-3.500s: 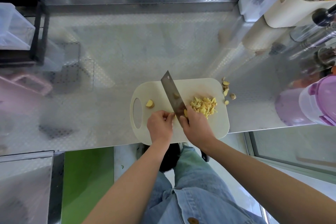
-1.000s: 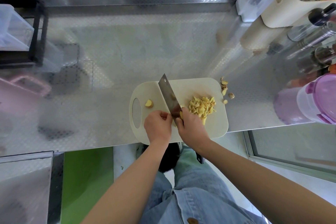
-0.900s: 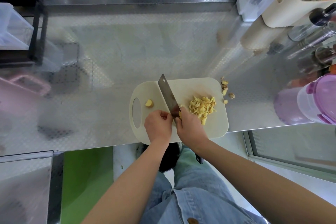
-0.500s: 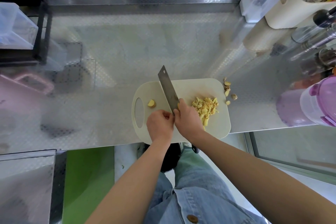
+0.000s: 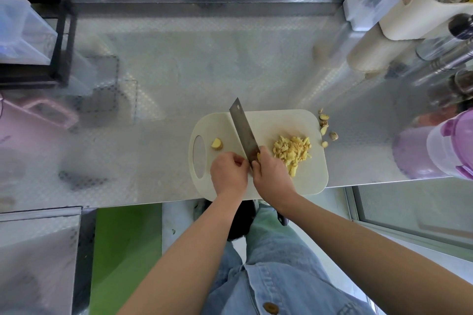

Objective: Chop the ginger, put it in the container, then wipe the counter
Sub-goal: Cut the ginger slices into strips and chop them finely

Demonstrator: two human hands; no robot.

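A cream plastic cutting board [image 5: 281,123] with an oval handle hole lies at the front edge of the embossed steel counter [image 5: 179,71], its near side overhanging the lip a little; the right hand [image 5: 272,174] is wrapped round the handle of a cleaver [image 5: 242,128], forefinger and thumb up by the heel of the blade, the dark end of the handle poking out below the wrist; the blade slants up and to the left across the board, its tip just past the far edge; the left hand [image 5: 229,172] sits on the board just left of the blade with fingers curled in, knuckles towards the steel; whether it pinches any ginger beneath them cannot be told; a heap of chopped ginger [image 5: 291,152] lies on the board right of the blade, touching the right hand; one uncut ginger chunk [image 5: 217,144] rests near the handle hole; ginger trimmings [image 5: 325,126] are scattered on the counter just off the board's right edge; a plastic container with a purple lid [image 5: 450,146] stands further right, well apart from the board.
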